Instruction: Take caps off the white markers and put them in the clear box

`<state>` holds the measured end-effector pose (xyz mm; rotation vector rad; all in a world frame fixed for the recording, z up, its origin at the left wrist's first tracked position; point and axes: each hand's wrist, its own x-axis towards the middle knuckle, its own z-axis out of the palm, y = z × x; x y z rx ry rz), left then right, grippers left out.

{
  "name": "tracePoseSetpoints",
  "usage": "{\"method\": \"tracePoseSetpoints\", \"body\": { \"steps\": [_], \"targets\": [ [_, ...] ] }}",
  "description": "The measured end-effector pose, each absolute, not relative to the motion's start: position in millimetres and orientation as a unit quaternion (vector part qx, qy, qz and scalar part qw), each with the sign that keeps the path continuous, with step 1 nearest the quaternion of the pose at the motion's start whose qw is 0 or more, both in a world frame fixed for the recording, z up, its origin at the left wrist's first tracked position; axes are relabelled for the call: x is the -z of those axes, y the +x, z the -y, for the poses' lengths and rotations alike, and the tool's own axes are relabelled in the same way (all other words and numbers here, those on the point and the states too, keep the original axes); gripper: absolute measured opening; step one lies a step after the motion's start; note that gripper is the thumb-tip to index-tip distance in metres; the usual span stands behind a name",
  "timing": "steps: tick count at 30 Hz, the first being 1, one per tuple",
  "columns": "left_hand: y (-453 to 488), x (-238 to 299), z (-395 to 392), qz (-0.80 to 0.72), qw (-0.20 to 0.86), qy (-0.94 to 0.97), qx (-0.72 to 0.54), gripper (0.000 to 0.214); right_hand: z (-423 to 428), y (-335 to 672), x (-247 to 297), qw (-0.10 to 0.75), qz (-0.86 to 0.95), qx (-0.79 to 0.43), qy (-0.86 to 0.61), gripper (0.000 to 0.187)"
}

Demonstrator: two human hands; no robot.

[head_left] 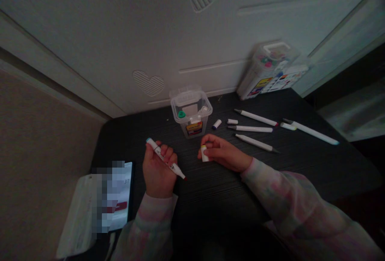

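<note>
My left hand (159, 172) is wrapped round a white marker (164, 157). One end of the marker is blue and points up to the left; its uncapped, dark reddish tip points down to the right. Between thumb and fingers my right hand (224, 152) pinches a white marker cap (205, 154) with a yellow end. Just beyond both hands stands a clear plastic box (194, 126) with its lid raised, holding a green-ended marker (181, 114) and a white one. Two loose caps lie right of the box, a dark-ended cap (216, 124) and a white cap (232, 121).
Several uncapped markers (254, 128) lie on the dark table (204, 197) to the right, with another cap (288, 126) among them. A filled marker case (264, 70) stands at the back right against the white panel. At left are a lit phone (123, 197) and a white case (78, 217).
</note>
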<state>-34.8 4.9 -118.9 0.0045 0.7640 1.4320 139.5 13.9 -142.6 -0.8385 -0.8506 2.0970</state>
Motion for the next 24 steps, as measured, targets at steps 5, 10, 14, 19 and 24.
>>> {"method": "tracePoseSetpoints", "body": {
  "steps": [5,10,14,19,24],
  "targets": [
    [-44.8,124.6,-8.1,-0.323,0.669,-0.015,-0.669,0.036,-8.4,133.2,150.6,0.362,0.372,-0.798,-0.306,0.031],
    [-45.5,127.2,-8.1,-0.302,0.664,-0.032,-0.683,0.031,-3.3,128.5,150.5,0.359,0.4,-0.771,-0.341,0.03],
    [-46.4,128.0,-8.0,-0.287,0.659,-0.046,-0.694,0.03,-2.2,126.9,149.8,0.359,0.425,-0.745,-0.367,0.027],
    [-47.3,127.9,-7.6,-0.281,0.652,-0.061,-0.701,0.028,-0.9,124.8,153.3,0.352,0.467,-0.724,-0.366,0.027],
    [-45.5,127.7,-6.9,-0.284,0.656,-0.066,-0.696,0.028,1.8,122.7,152.1,0.339,0.507,-0.691,-0.388,0.026]
  ]
}}
